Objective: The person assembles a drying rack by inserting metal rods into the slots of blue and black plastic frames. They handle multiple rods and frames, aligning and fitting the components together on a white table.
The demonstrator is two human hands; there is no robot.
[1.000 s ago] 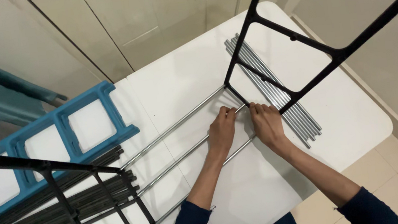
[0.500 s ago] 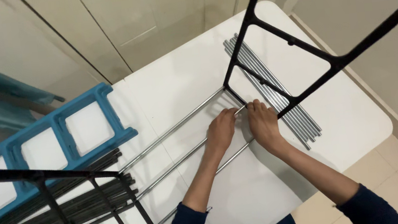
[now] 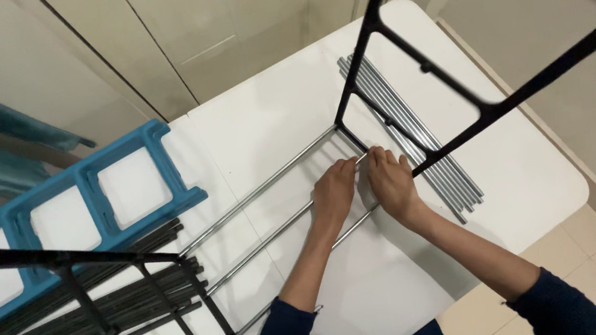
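On a white table [image 3: 263, 126] a rack is partly put together: a black plastic side frame [image 3: 488, 114] stands at the right, a second black frame [image 3: 104, 320] at the lower left, and three silver metal rods [image 3: 255, 191] run between them. My left hand [image 3: 333, 195] grips the middle rod close to the right frame. My right hand [image 3: 391, 182] is closed over the same rod's end where it meets the frame's lower bar. Both arms wear dark blue sleeves.
A bundle of spare silver rods [image 3: 416, 138] lies on the table behind the right frame. A blue plastic frame [image 3: 76, 210] and a pile of black rods [image 3: 45, 327] lie at the left. Beige cabinet doors stand beyond the table; tiled floor shows at the right.
Both hands stay at the joint of rod and right frame. The view has shifted slightly, and the lower left black frame sits a little lower in the picture.
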